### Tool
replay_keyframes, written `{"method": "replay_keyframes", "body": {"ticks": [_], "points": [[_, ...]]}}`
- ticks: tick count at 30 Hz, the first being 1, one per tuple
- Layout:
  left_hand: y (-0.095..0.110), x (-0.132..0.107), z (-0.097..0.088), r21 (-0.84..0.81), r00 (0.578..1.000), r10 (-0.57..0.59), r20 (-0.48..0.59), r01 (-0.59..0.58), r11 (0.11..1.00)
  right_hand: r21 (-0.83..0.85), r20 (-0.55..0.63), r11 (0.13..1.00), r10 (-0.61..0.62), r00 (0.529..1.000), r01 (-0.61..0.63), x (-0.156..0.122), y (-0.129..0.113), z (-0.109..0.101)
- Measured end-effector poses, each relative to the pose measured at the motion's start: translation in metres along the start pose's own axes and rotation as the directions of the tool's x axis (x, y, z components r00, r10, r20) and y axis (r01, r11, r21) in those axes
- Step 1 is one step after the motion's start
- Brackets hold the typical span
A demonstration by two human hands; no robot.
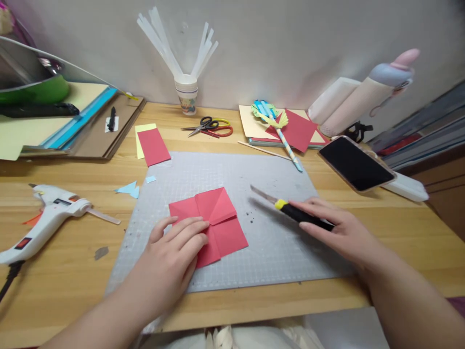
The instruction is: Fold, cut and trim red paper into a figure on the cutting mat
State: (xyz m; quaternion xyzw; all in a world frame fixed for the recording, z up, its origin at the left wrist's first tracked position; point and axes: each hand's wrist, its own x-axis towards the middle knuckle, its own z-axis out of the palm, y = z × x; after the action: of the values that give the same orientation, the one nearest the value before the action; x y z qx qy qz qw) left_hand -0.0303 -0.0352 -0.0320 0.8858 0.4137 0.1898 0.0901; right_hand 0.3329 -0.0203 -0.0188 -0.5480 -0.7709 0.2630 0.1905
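A red paper square [230, 237], creased and slit partway along its folds, lies on the grey cutting mat [283, 261]. My left hand [178, 247] rests on its left part with the fingers stretched out, pressing it flat and covering that corner. To the right, my right hand [334, 228] grips a utility knife [290, 211] by its black handle. The knife's blade is out, pointing up and left above the mat, apart from the paper. A few dark specks lie on the mat between the paper and the knife.
A white glue gun [51, 220] lies at the left. Behind the mat are red and yellow paper pieces [154, 147], scissors [209, 126], a cup [187, 99] of glue sticks and a paper flower [278, 123]. A phone [356, 162] lies at the right.
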Motion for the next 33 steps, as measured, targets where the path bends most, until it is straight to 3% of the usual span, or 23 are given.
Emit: {"method": "replay_keyframes", "body": {"ticks": [2,4,9,13,16,19,25,28,31,33], "points": [[-0.005,0.000,-0.004,0.026,0.999,-0.024,0.037,0.023,0.999,-0.057,-0.138,0.996,0.064,0.988,-0.072,0.001,0.005,0.006],[-0.013,0.000,-0.010,0.043,0.996,-0.053,0.068,0.050,0.998,-0.098,-0.202,0.991,0.075,0.976,-0.096,0.001,0.007,0.012],[-0.041,0.000,-0.025,0.136,0.993,-0.002,0.116,-0.014,0.991,-0.082,-0.174,0.995,0.049,0.984,-0.064,-0.005,-0.009,0.023],[-0.049,0.002,-0.031,0.146,0.979,0.041,0.202,-0.072,0.987,0.115,-0.159,0.985,0.148,0.976,-0.131,-0.014,-0.034,0.031],[-0.043,0.005,-0.034,0.095,0.972,0.048,0.230,-0.072,0.993,0.265,-0.100,0.943,0.235,0.967,-0.202,-0.024,-0.045,0.035],[-0.028,0.007,-0.033,0.077,0.974,0.038,0.224,-0.057,0.995,0.294,-0.084,0.930,0.254,0.963,-0.220,-0.032,-0.044,0.036],[0.019,0.009,-0.008,0.174,0.985,-0.101,0.140,0.076,0.982,0.350,-0.087,0.904,0.292,0.952,-0.245,-0.039,-0.040,0.037],[0.038,0.017,0.002,0.013,0.987,-0.091,0.131,0.090,0.996,0.531,-0.016,0.774,0.416,0.909,-0.345,-0.040,-0.045,0.040],[0.040,0.032,0.000,-0.164,0.988,-0.043,0.150,0.068,0.984,0.764,0.126,0.468,0.567,0.814,-0.444,-0.041,-0.049,0.042],[0.030,0.043,-0.004,-0.148,0.990,-0.064,0.127,0.082,0.986,0.857,0.201,0.302,0.551,0.810,-0.418,-0.042,-0.049,0.042]]}}
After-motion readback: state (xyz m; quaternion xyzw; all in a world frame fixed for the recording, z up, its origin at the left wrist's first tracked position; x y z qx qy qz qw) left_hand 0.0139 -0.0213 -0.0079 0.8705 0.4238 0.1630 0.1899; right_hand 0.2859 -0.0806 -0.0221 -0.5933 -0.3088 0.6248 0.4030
